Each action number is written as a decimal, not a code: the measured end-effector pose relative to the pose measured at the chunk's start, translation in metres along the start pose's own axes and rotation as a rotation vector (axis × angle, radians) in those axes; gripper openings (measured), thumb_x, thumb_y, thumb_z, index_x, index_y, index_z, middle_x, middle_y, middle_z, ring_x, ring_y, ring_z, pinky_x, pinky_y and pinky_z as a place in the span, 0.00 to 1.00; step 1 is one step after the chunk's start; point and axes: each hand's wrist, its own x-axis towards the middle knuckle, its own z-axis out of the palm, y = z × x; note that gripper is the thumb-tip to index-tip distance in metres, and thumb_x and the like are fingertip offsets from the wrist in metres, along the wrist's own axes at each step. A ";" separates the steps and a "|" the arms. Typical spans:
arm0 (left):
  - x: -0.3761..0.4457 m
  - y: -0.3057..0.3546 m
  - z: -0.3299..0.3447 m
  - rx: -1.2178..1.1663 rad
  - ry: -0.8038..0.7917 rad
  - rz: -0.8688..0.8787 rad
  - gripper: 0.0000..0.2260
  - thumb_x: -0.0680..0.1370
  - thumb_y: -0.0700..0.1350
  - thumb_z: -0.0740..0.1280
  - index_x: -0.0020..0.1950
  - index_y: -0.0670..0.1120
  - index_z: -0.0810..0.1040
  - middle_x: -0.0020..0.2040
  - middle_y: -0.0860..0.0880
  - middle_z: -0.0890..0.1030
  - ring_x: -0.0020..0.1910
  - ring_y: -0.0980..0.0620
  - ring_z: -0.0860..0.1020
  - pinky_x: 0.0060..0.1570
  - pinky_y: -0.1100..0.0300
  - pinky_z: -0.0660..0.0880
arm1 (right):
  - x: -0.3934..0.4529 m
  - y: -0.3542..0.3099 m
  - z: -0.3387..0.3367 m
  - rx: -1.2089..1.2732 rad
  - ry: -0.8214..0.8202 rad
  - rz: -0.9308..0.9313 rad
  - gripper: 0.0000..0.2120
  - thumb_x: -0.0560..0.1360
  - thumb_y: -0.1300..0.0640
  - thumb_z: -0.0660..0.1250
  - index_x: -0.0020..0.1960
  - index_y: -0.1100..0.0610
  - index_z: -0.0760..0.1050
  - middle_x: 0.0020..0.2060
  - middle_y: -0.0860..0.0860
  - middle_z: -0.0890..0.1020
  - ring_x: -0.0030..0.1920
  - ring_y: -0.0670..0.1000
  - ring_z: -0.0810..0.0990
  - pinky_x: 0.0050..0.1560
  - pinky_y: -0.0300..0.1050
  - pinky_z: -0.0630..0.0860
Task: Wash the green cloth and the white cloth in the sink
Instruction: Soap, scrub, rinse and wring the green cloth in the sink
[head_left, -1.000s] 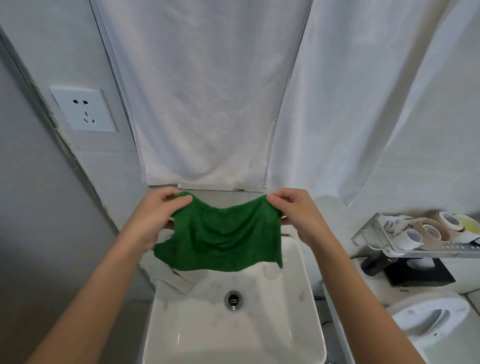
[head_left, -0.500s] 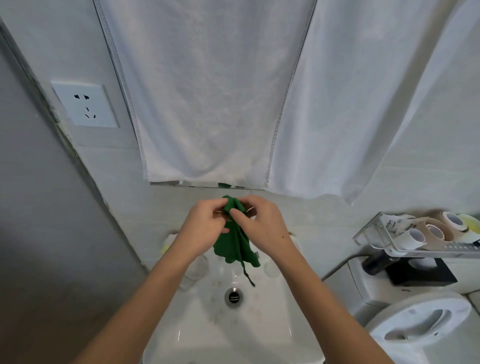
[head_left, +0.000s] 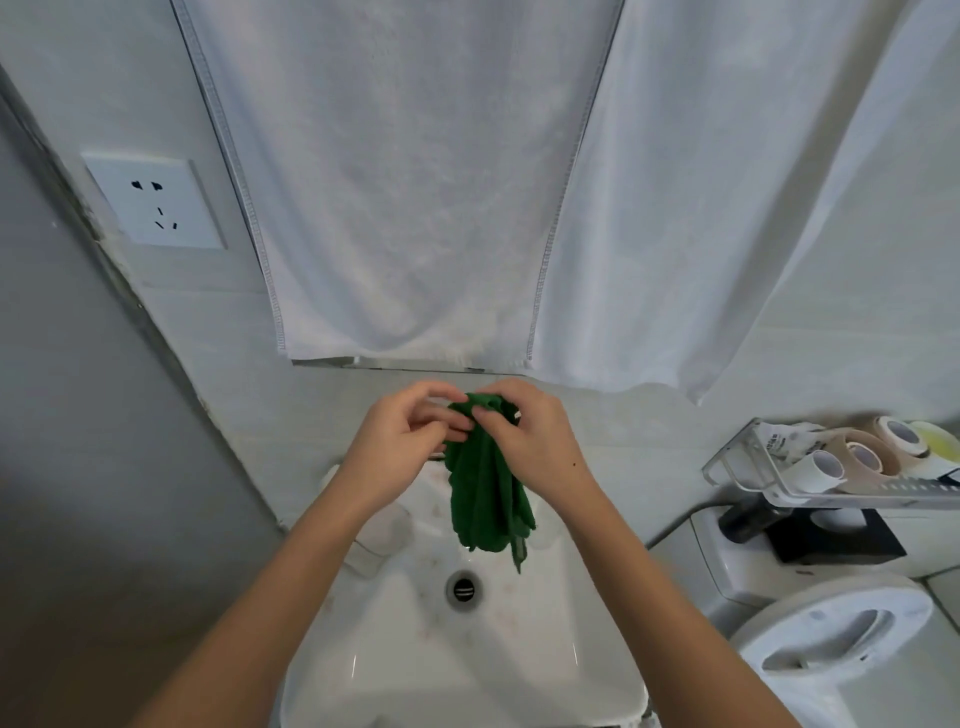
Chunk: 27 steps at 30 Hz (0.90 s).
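The green cloth (head_left: 485, 499) hangs folded in a narrow bunch above the white sink (head_left: 467, 654). My right hand (head_left: 530, 441) pinches its top corners between thumb and fingers. Close beside it, my left hand (head_left: 405, 441) has its fingertips touching the same top edge. The cloth's lower end dangles just above the drain (head_left: 463, 587). A pale, whitish cloth (head_left: 379, 535) lies on the sink's left rim, partly hidden by my left forearm.
Two white towels (head_left: 405, 182) hang on the wall over the sink. A wall socket (head_left: 156, 200) is at the left. At the right, a wire shelf (head_left: 831, 467) holds rolls of tape, above a toilet tank and a white toilet lid (head_left: 831, 639).
A second ago both hands held the green cloth spread wide. They came together, folding it in half, and it now hangs as a narrow bunch held at the top.
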 end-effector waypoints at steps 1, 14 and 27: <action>0.000 -0.002 -0.002 0.020 0.007 0.006 0.15 0.76 0.30 0.61 0.54 0.47 0.76 0.42 0.47 0.84 0.42 0.54 0.82 0.40 0.67 0.76 | 0.002 -0.001 -0.006 0.057 -0.021 0.019 0.06 0.76 0.62 0.66 0.48 0.55 0.81 0.40 0.47 0.81 0.43 0.46 0.77 0.46 0.43 0.74; 0.013 -0.032 -0.021 0.081 -0.153 -0.196 0.13 0.76 0.39 0.68 0.60 0.47 0.78 0.57 0.50 0.81 0.57 0.53 0.78 0.57 0.59 0.73 | 0.007 -0.009 -0.056 0.452 -0.239 -0.013 0.07 0.74 0.59 0.62 0.46 0.54 0.79 0.38 0.45 0.81 0.43 0.46 0.78 0.48 0.38 0.73; 0.009 -0.005 -0.029 0.229 -0.030 0.080 0.04 0.81 0.43 0.60 0.47 0.50 0.69 0.31 0.48 0.70 0.32 0.51 0.68 0.35 0.58 0.62 | 0.001 0.033 -0.072 -0.157 -0.110 0.099 0.08 0.83 0.56 0.54 0.50 0.49 0.71 0.38 0.56 0.78 0.42 0.58 0.77 0.47 0.58 0.75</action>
